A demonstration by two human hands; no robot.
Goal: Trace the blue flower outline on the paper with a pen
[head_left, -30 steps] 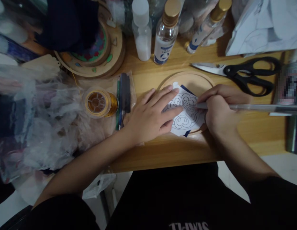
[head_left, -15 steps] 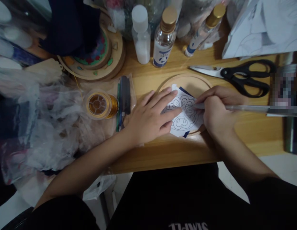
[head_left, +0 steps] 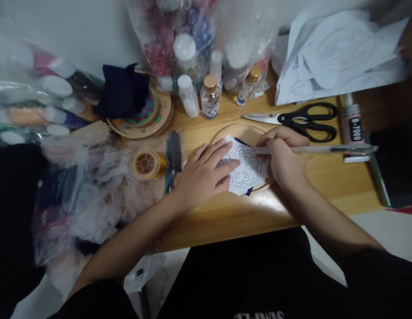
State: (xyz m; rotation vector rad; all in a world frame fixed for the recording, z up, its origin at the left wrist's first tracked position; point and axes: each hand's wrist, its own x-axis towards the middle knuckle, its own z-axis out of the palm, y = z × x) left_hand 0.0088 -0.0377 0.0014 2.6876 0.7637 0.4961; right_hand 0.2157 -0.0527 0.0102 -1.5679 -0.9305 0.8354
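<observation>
A white paper (head_left: 242,177) printed with a flower pattern lies on a round wooden disc (head_left: 222,131). Dark blue material (head_left: 249,191) peeks out from under the paper's edges. My left hand (head_left: 204,175) rests on the paper's left side, fingers spread and pressing it down. In my right hand (head_left: 287,161) is a slim, pale pen (head_left: 332,149), gripped near its tip. That tip points at the upper right part of the flower; whether it touches the paper I cannot tell.
Black-handled scissors (head_left: 302,120) lie behind my right hand, near a B-7000 glue tube (head_left: 355,128) and a phone (head_left: 396,168). Small bottles (head_left: 210,99) stand at the back. Left are a spool of golden thread (head_left: 149,164), pens (head_left: 173,153) and crumpled plastic bags (head_left: 99,190).
The camera view has tilted up and shifted, showing more of the back wall, bags and phone. Both hands keep nearly the same place on the paper, and the pen stays in my right hand.
</observation>
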